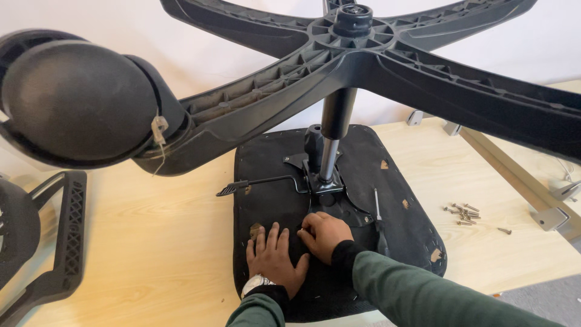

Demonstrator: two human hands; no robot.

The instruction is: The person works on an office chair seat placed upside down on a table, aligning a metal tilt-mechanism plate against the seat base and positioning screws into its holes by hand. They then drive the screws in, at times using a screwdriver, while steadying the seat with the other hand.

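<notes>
Flat on the seat underside (278, 175), left hand (275, 257) beside curled right hand (325, 235).

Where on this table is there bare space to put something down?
Bare wood lies left of the seat, between it and the armrest, and on the table behind the screws. It is crowded by the mechanism, where the left hand, right hand and screwdriver sit.

Screws (465, 212) right of seat (339, 175) on table (151, 242)
</notes>
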